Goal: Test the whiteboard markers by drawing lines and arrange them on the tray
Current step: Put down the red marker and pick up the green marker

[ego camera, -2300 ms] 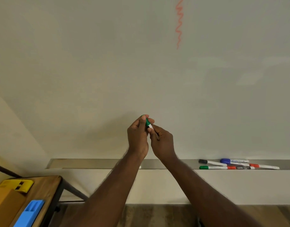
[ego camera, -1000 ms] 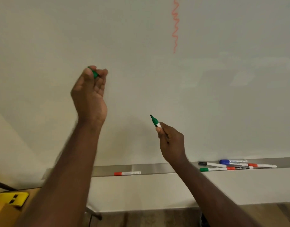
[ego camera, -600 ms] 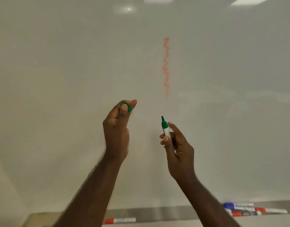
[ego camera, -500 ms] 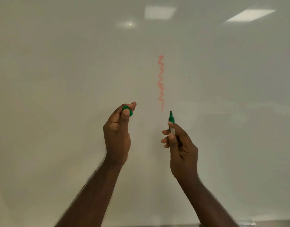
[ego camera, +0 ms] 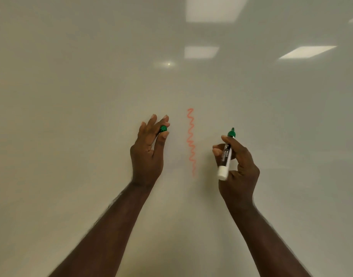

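Observation:
The whiteboard [ego camera: 71,96] fills the whole view. A red wavy line [ego camera: 191,141] runs down its middle. My right hand [ego camera: 238,168] grips an uncapped green marker [ego camera: 226,156] upright, green tip up, to the right of the red line and a little off the board. My left hand [ego camera: 148,152] is raised to the left of the line and pinches the green cap [ego camera: 163,128] between thumb and fingertips. The tray and the other markers are out of view.
Ceiling lights [ego camera: 213,9] reflect in the upper part of the board. Wide bare board surface lies left and right of the red line.
I pulled the cap off the green marker, then raised both hands and my head. The tray dropped out of view, and my right hand moved across to the right of the red line.

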Demonstrator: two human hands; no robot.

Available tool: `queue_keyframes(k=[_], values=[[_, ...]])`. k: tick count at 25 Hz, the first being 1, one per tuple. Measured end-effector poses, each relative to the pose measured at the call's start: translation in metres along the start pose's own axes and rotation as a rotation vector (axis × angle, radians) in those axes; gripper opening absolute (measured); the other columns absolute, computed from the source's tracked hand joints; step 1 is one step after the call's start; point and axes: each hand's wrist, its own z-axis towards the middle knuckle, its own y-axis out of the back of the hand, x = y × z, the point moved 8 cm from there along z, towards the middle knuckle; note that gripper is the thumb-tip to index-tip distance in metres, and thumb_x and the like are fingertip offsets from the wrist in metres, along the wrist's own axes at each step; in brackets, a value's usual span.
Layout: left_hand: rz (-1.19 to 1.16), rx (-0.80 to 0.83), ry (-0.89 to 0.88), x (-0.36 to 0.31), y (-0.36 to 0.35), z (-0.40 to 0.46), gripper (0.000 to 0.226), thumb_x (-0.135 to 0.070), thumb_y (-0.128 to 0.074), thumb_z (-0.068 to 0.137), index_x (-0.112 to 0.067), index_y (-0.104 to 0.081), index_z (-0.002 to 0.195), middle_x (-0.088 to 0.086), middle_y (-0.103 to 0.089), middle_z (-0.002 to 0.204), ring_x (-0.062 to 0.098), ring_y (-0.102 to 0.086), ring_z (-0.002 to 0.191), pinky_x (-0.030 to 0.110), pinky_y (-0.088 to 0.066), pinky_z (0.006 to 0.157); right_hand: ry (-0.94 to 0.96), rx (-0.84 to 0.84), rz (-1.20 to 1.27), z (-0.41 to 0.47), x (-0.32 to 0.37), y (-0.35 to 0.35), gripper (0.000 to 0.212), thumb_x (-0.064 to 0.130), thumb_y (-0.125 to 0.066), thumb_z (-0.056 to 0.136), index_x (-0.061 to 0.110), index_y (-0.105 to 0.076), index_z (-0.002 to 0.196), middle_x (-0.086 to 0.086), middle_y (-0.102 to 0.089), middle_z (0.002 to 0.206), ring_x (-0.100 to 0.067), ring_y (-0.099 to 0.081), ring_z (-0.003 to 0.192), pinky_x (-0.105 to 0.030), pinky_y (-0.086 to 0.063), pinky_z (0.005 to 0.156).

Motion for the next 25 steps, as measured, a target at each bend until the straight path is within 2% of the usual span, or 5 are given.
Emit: queue_keyframes(k=[3,6,8,16,25], values=[[0.072,-0.013,-0.050,0.003,-0.002,0.001,0.032,-0.019,-0.047,0.098,-0.012,-0.052,0.129,-0.003,-0.057,0.129,0.015,-0.044,0.134,0.032,-0.025,0.116,0.150,-0.048,-0.092,0.017,0.010,-0.002,0.035,0.036,-0.055,0.096,0.006,-0.067,0.109,0.000,-0.068,0.092,-0.015,-0.063,0.083,-0.025,-0.050,0.076],[0.098,-0.034,-0.064,0.004,-0.002,0.000,0.032,-0.018,-0.047,0.098,-0.009,-0.054,0.128,-0.002,-0.058,0.128,0.014,-0.045,0.133,0.031,-0.026,0.116,0.220,-0.078,-0.143,0.025,0.012,-0.008,0.025,0.021,-0.061,0.094,0.000,-0.070,0.105,-0.003,-0.070,0.097,-0.019,-0.066,0.083,-0.030,-0.053,0.073],[0.099,-0.055,-0.057,0.006,-0.001,-0.001,0.032,-0.021,-0.046,0.099,-0.008,-0.056,0.127,0.001,-0.059,0.128,0.012,-0.045,0.132,0.031,-0.027,0.115,0.216,-0.115,-0.142,0.026,0.011,-0.012,0.020,0.012,-0.063,0.089,0.000,-0.071,0.103,0.001,-0.068,0.101,-0.018,-0.069,0.084,-0.033,-0.055,0.073],[0.162,-0.062,-0.044,0.010,-0.001,-0.004,0.036,-0.029,-0.042,0.100,-0.008,-0.057,0.126,0.007,-0.060,0.128,0.011,-0.045,0.131,0.027,-0.028,0.115,0.160,-0.201,-0.122,0.029,0.004,-0.021,0.020,0.007,-0.075,0.081,0.000,-0.072,0.099,-0.007,-0.073,0.094,-0.020,-0.071,0.083,-0.040,-0.058,0.073],[0.194,-0.075,-0.087,0.009,-0.002,-0.005,0.031,-0.021,-0.046,0.099,-0.011,-0.052,0.128,0.004,-0.059,0.128,0.012,-0.046,0.130,0.029,-0.029,0.114,0.258,-0.183,-0.251,0.034,0.007,-0.023,0.018,0.016,-0.069,0.086,0.000,-0.073,0.095,-0.006,-0.073,0.086,-0.012,-0.063,0.080,-0.028,-0.052,0.075]])
